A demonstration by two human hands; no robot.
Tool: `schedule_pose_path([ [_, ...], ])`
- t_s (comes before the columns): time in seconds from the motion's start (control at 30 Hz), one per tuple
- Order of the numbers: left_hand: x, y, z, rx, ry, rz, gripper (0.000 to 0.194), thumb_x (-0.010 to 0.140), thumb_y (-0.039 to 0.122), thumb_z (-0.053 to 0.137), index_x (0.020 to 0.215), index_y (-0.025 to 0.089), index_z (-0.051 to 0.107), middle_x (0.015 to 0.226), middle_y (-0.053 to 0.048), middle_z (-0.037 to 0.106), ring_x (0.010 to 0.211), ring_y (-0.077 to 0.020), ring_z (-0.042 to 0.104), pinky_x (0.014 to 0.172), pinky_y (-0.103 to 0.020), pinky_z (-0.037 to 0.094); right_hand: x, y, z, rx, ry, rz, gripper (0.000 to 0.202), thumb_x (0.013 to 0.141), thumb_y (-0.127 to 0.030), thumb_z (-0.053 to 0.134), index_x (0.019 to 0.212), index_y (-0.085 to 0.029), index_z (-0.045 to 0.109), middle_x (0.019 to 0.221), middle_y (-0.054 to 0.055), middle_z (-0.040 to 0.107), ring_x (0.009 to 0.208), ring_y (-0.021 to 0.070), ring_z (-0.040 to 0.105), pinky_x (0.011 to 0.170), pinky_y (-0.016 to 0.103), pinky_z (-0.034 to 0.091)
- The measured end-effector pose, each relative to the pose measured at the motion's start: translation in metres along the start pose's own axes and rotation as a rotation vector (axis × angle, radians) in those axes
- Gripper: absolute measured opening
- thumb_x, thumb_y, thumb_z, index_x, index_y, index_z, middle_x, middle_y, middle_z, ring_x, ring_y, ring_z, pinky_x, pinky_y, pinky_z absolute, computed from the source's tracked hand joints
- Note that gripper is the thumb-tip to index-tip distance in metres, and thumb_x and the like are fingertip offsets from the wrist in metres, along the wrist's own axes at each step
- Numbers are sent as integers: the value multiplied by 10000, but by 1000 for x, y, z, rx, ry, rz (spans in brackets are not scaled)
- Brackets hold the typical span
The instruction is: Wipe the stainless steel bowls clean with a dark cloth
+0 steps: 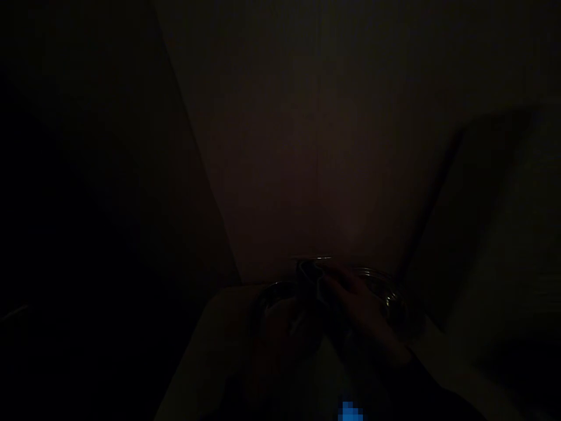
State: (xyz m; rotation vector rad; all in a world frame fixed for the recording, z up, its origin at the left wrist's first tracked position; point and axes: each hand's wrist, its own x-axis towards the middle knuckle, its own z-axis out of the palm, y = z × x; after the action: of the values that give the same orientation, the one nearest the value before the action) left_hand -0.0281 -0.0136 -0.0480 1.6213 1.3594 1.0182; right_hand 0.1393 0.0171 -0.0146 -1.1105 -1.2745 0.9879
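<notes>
The picture is very dark. My right hand (362, 307) reaches in from the lower right, its fingers closed on a dark cloth-like item (310, 280) with a pale line along it. Low in the centre-left, my left hand (272, 339) is only a faint reddish shape beside a round shiny rim (278, 285); its fingers cannot be made out. Just behind my right hand lies a round, glassy or metallic dish (392, 298) with bright glints on its edge.
A pale surface (205, 351) lies under the round items. Behind it rises a flat wall or panel (280, 175) with a vertical seam. A large slanted shape (495, 204) stands at the right. Deep shadow covers the left.
</notes>
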Motion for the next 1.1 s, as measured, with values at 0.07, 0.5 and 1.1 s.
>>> schedule_pose_path([
  [0.07, -8, 15, -5, -58, 20, -70, 447, 833, 422, 575, 1188, 168, 670, 1264, -148, 650, 1162, -298, 617, 993, -424, 481, -7, 0, 4, 6, -21, -5, 362, 761, -460, 646, 1029, -231, 727, 1077, 68, 748, 1000, 262, 696, 875, 402, 554],
  [0.5, -58, 47, -33, -294, 403, -174, 274, 725, 243, 695, 966, 117, 720, 996, -115, 754, 954, -280, 707, 853, -384, 557, -57, -8, 30, -44, -196, -73, 350, 820, -423, 615, 1088, -217, 706, 1168, 77, 714, 1079, 256, 662, 986, 449, 491],
  [1.1, -145, 19, -97, -504, 449, -251, 450, 808, 467, 605, 1030, 91, 712, 1103, -171, 716, 1033, -276, 678, 847, -346, 526, -103, -56, 73, -151, -321, -107, 392, 828, -521, 531, 979, -195, 689, 957, 58, 730, 854, 229, 663, 803, 377, 526],
])
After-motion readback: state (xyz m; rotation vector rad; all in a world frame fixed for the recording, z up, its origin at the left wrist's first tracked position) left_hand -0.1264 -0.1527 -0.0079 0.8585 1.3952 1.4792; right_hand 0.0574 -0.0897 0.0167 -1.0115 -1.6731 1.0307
